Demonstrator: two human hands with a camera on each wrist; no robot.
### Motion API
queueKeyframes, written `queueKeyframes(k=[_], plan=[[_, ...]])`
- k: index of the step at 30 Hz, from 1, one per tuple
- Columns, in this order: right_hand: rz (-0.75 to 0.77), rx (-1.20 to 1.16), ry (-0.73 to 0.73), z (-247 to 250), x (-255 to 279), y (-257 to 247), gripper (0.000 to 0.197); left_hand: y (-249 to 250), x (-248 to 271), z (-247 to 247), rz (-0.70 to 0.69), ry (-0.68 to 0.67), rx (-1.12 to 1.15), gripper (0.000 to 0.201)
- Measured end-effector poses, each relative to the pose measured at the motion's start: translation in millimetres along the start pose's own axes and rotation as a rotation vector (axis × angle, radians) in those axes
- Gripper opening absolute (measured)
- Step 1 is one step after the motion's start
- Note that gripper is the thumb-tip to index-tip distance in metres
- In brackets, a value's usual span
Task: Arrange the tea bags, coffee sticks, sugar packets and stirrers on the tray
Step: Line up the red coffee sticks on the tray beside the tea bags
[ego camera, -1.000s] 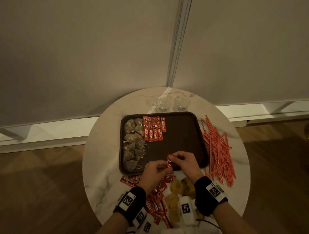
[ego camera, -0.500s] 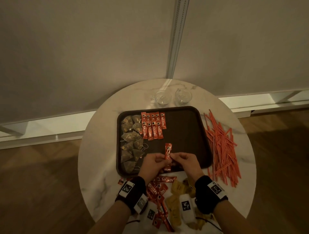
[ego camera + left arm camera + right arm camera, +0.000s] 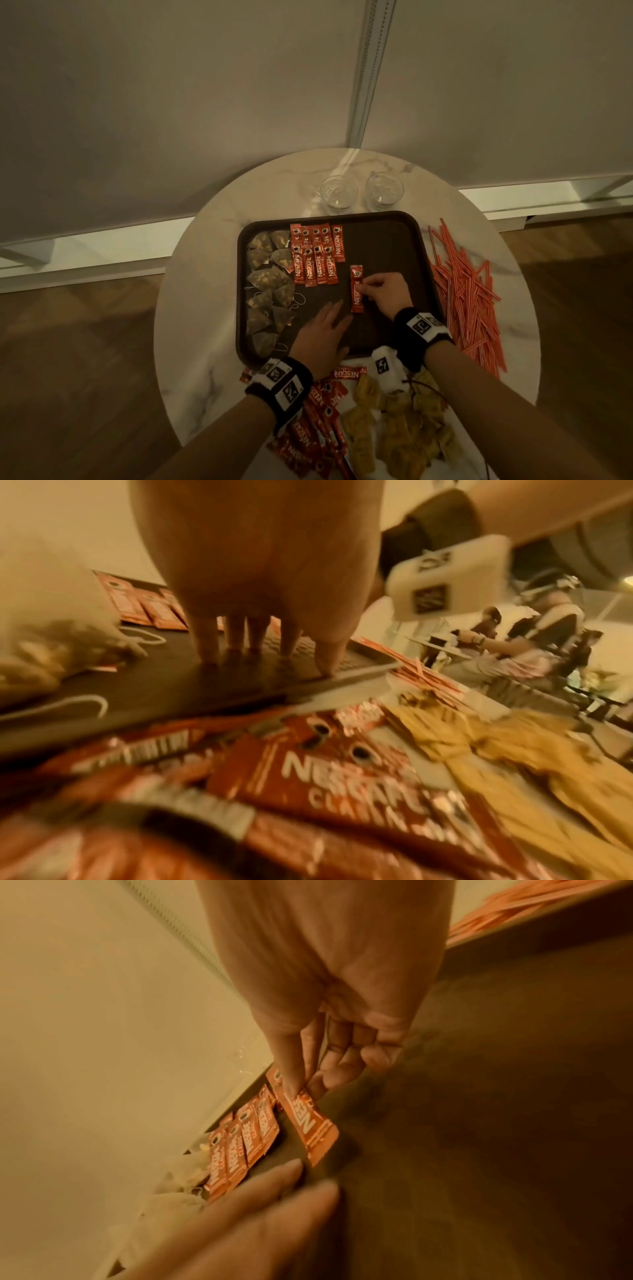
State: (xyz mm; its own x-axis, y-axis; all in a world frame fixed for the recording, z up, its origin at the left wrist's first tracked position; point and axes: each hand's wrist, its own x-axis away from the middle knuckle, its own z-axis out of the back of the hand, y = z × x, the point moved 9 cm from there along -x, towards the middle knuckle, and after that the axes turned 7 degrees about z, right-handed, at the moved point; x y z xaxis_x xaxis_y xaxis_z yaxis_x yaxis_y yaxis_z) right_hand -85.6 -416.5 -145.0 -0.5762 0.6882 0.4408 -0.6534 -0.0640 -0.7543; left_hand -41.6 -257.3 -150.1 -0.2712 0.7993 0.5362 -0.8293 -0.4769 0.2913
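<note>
Carries one Nescafé coffee stick (image 3: 356,289) deeper over the brown tray (image 3: 383,236), now pinched in the right hand (image 3: 385,294) alone, between thumb and forefinger, its long side running away from the body. Half a second back, shared that same stick between both hands nearer the tray's front edge. Has since let go with the left hand (image 3: 323,334), now spread flat and holding nothing, fingers straight, tips resting on the bare tray floor just beside the stick's near end. Cannot tell whether the stick's lower end touches the tray floor or hangs just above it.

Leaves a gap between the carried stick and the two overlapping rows of coffee sticks (image 3: 317,253) already laid at the tray's far side, next to the pyramid tea bags (image 3: 269,291) lined down the left edge. Points, by the look of it, to a placing step: stick probably headed for the open right end of the nearer row, one hand enough for the set-down, the other freed to steady the tray or fetch the next.

Keeps much of the job waiting: loose coffee sticks (image 3: 318,421) and yellow sugar packets (image 3: 394,428) heaped on the marble worktop (image 3: 205,274) at its near edge, red-striped stirrers (image 3: 466,294) piled off the tray's right side, none of these last two kinds on the tray yet. Two clear glasses (image 3: 339,192) behind the tray, well apart from both hands
</note>
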Motion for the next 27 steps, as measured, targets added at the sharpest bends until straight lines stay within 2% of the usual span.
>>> queueKeyframes(k=[11,27], plan=[[0.021,0.034,-0.005,-17,-57,-26,0.021,-2,3,-17,-0.015,-0.016,0.0,0.062],[0.036,0.09,0.009,-16,-64,-30,0.011,-1,5,-13,-0.002,-0.012,0.013,0.061]])
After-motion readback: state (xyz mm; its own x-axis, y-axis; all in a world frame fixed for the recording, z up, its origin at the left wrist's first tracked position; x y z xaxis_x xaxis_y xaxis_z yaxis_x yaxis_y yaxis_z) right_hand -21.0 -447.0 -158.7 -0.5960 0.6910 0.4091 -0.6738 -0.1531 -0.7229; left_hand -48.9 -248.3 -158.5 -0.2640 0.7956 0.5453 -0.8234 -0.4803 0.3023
